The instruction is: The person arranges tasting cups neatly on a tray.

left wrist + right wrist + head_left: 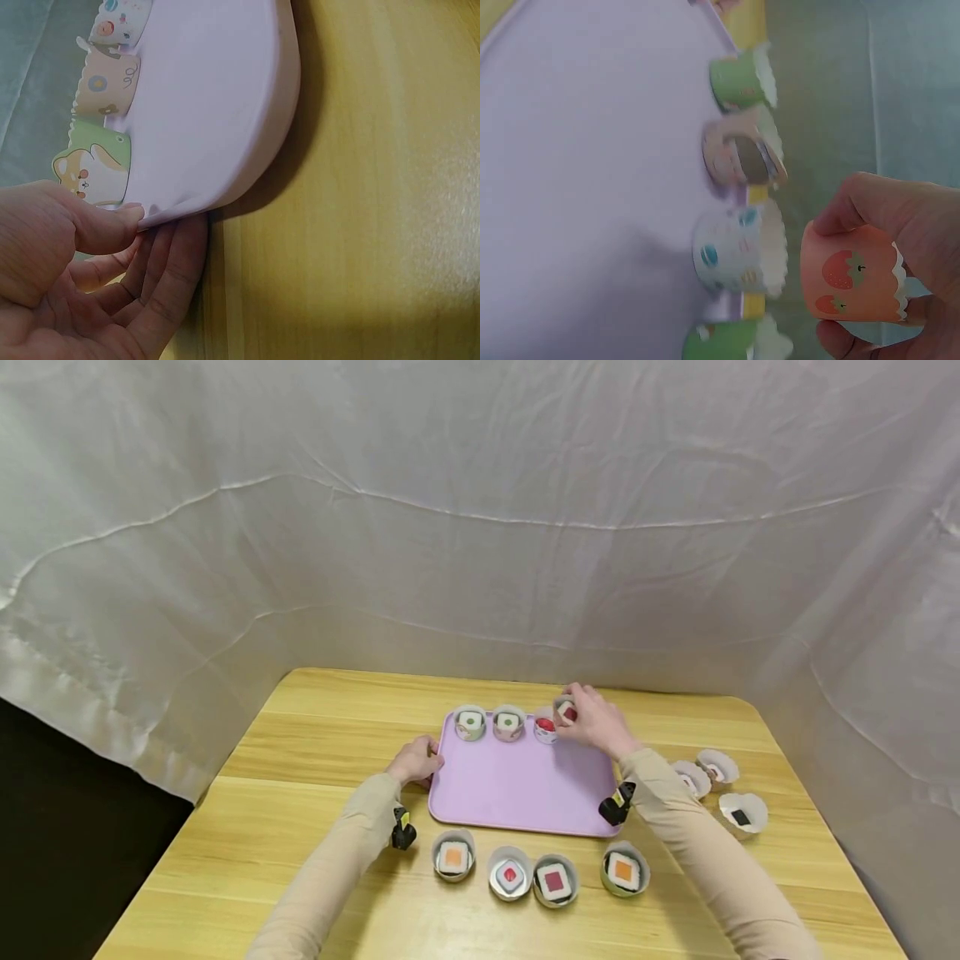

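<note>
My left hand (416,762) pinches the left rim of a lilac tray (517,785), thumb on top and fingers underneath, as the left wrist view shows. Above the tray's back edge, my right hand (596,722) holds a coral paper baking cup with strawberry prints (851,274) between thumb and fingers. A white piece with a dark red centre, like a sushi roll, sits inside it. Along the back of the tray stand a green cup (470,724), a pinkish cup (508,724) and a white patterned cup (546,735). Another green cup (720,343) stands beyond them, hidden by my hand in the head view.
In front of the tray, several filled cups stand on the wooden table (315,718), among them one with an orange-centred piece (453,857). Three more cups, one holding a dark-topped piece (741,817), are right of my right forearm. A pale curtain (480,568) hangs behind.
</note>
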The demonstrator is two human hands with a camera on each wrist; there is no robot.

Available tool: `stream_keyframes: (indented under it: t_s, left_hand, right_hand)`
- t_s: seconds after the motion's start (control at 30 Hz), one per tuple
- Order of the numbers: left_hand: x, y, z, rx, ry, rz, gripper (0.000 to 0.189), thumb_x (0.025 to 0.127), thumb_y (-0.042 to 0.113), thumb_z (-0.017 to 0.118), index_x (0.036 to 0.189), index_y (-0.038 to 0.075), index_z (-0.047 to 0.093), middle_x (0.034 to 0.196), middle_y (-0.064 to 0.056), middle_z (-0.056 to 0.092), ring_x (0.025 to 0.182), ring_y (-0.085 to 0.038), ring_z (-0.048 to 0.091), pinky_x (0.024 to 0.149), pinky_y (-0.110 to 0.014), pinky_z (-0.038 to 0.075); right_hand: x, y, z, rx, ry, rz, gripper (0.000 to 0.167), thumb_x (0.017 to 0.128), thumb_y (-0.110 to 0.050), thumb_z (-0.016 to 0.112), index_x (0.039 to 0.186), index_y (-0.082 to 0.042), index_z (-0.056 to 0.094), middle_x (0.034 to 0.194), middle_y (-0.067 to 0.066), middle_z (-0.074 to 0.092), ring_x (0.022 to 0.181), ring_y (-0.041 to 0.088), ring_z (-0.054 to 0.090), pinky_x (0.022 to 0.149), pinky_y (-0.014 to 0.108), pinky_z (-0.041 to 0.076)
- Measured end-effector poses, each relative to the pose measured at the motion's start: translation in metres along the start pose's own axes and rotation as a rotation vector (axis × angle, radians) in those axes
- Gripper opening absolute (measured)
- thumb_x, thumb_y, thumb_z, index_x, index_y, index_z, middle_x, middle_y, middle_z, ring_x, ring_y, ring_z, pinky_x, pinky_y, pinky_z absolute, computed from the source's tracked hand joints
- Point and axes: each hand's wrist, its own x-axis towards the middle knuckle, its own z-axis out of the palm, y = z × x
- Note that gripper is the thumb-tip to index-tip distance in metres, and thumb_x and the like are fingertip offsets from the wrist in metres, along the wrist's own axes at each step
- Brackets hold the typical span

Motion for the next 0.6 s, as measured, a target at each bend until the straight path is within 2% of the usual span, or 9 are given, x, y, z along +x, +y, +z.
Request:
stream_keyframes:
  t_s: [0.13,0.3,0.4,0.5,0.6]
  left_hand:
    - [0.001,-0.001,-0.001,0.002,0.001,-0.003,0.015,0.099,0.007,0.056,0.109,-0.003,0.053,0.090,-0.017,0.059,0.067,-0.022,0.065,0.061,-0.033,0.062]
    - [0.002,-0.001,0.000,-0.005,0.002,-0.008,0.015,0.099,0.007,0.056,0.110,-0.003,0.053,0.089,-0.016,0.058,0.067,-0.021,0.065,0.061,-0.033,0.062]
    - [0.001,-0.001,0.000,-0.006,0.000,-0.006,0.015,0.099,0.007,0.056,0.110,-0.003,0.053,0.090,-0.017,0.059,0.067,-0.022,0.066,0.061,-0.033,0.062]
    - [0.000,-0.001,0.000,-0.006,0.001,-0.004,0.014,0.099,0.006,0.056,0.109,-0.003,0.053,0.091,-0.018,0.060,0.067,-0.023,0.066,0.062,-0.033,0.062]
    - [0.000,-0.001,0.000,-0.005,0.001,-0.002,0.014,0.099,0.006,0.056,0.109,-0.003,0.054,0.092,-0.019,0.061,0.067,-0.023,0.067,0.062,-0.034,0.063]
  right_hand:
    - [0.000,-0.016,0.009,0.012,-0.015,-0.042,0.055,0.076,-0.026,0.076,0.124,-0.007,0.057,0.124,0.019,0.062,0.101,0.031,0.062,0.080,0.049,0.052]
    - [0.000,-0.033,0.021,0.051,-0.034,-0.109,0.056,0.073,-0.021,0.079,0.122,-0.002,0.057,0.118,0.020,0.062,0.098,0.031,0.062,0.085,0.049,0.052]
    - [0.000,-0.042,0.027,0.068,-0.047,-0.136,0.056,0.072,-0.018,0.081,0.120,-0.001,0.058,0.116,0.021,0.063,0.098,0.032,0.062,0.089,0.052,0.052]
    - [0.000,-0.052,0.032,0.060,-0.071,-0.145,0.057,0.073,-0.019,0.081,0.121,-0.001,0.057,0.116,0.021,0.063,0.102,0.034,0.062,0.100,0.057,0.047]
    - [0.001,-0.062,0.038,0.055,-0.096,-0.154,0.058,0.074,-0.020,0.082,0.122,-0.001,0.057,0.117,0.020,0.062,0.104,0.034,0.062,0.101,0.058,0.048]
